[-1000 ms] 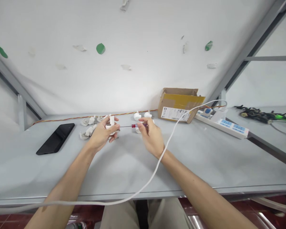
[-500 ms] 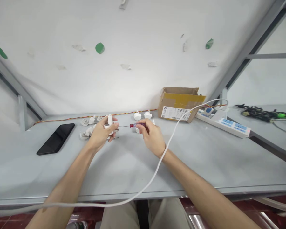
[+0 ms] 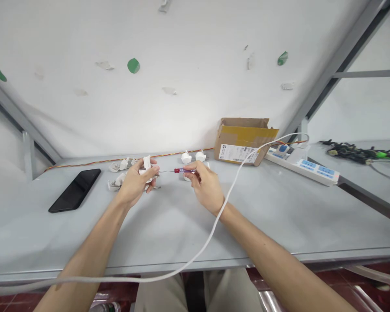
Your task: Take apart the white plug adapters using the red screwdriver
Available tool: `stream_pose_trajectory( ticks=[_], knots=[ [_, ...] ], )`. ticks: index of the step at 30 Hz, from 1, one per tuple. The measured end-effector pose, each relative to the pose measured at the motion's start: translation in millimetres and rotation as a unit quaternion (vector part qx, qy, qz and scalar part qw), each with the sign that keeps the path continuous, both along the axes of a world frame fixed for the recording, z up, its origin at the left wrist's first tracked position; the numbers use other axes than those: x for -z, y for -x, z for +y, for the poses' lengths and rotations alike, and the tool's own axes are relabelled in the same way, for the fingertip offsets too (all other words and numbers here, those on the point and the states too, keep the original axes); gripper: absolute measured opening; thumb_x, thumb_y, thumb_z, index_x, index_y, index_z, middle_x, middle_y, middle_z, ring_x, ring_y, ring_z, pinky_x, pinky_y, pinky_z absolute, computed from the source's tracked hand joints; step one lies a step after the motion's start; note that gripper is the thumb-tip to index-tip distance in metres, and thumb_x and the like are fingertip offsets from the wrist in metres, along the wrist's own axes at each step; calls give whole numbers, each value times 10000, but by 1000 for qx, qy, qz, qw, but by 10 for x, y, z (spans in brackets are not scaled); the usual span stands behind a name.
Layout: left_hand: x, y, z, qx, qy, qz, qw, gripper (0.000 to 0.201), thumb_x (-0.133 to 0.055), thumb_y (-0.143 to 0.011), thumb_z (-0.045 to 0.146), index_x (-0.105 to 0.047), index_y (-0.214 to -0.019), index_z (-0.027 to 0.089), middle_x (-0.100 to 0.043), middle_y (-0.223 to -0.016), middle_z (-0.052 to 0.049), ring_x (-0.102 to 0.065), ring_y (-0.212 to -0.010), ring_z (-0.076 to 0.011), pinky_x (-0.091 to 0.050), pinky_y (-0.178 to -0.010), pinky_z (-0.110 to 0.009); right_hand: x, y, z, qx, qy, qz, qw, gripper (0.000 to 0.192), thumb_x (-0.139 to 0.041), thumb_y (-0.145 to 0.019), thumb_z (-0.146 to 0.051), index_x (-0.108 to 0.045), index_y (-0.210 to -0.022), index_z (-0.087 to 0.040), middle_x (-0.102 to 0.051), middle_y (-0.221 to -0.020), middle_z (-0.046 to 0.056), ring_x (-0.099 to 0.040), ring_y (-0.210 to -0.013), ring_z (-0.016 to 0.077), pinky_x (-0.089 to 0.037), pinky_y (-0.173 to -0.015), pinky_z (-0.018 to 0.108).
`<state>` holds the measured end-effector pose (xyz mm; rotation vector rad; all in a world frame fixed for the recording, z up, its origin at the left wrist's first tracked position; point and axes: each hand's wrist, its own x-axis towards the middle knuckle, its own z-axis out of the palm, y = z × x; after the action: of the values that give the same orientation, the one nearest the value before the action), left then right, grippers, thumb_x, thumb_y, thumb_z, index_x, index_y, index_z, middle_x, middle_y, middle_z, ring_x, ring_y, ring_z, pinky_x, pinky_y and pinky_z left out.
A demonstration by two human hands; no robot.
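My left hand (image 3: 134,182) is closed around a white plug (image 3: 147,164), whose lower part the fingers cover. In my right hand (image 3: 207,184) is a screwdriver (image 3: 178,170) with a red and purple handle, held level and pointing left. Its thin shaft reaches the plug at my left fingertips; the exact contact is too small to make out. Several more white plugs (image 3: 115,166) lie on the table to the left, partly behind my left hand. Beyond my right hand are other white plugs (image 3: 186,157), one of them partly hidden by the fingers.
A black phone (image 3: 74,190) lies at the left. An open cardboard box (image 3: 243,141) stands against the wall, beside a power strip (image 3: 320,171). A white cable (image 3: 211,236) crosses over my right wrist and left forearm. Dark wires (image 3: 354,152) lie far right; a twisted cord (image 3: 94,164) runs along the back.
The whole view has shifted slightly. Both hands keep their holds, and the screwdriver still points at the plug, with the right fingers slightly altered on its handle.
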<state>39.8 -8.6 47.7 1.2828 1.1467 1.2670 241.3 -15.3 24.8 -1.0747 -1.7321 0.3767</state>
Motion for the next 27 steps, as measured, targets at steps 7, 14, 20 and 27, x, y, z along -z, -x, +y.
stream_pose_trajectory(
  ticks=[7,14,20,27],
  knots=[
    [13,-18,6,-7,-7,-18,1000,352,-726,-685,394,-546,-933,221,-517,-688,43,-508,-501,-70,-363,-425,-188,-21,32,-25,39,50,-19,998,355,-552,-864,-441,-542,-1148,-228,-669,-783,8,-587,-600,152,-447,-627,289],
    [30,-22,11,-12,-25,30,999,319,-689,-726,399,-542,-947,223,-531,-670,24,-498,-497,-88,-345,-395,-196,-53,39,-33,12,75,-18,997,197,-474,-925,-359,-597,-848,-226,-698,-797,5,-633,-731,154,-432,-673,266],
    [15,-31,0,-8,-21,42,999,322,-693,-712,417,-542,-911,215,-529,-655,25,-493,-470,-86,-327,-374,-192,-1,31,9,1,32,3,999,103,-548,-889,-319,-563,-900,-217,-698,-903,36,-647,-799,170,-467,-717,289],
    [10,-27,9,-12,-9,15,1000,338,-714,-689,395,-541,-918,216,-527,-693,30,-506,-486,-76,-339,-398,-187,21,30,4,23,-11,-32,999,51,-583,-867,-266,-557,-868,-222,-656,-941,43,-622,-779,168,-475,-700,298]
  ],
)
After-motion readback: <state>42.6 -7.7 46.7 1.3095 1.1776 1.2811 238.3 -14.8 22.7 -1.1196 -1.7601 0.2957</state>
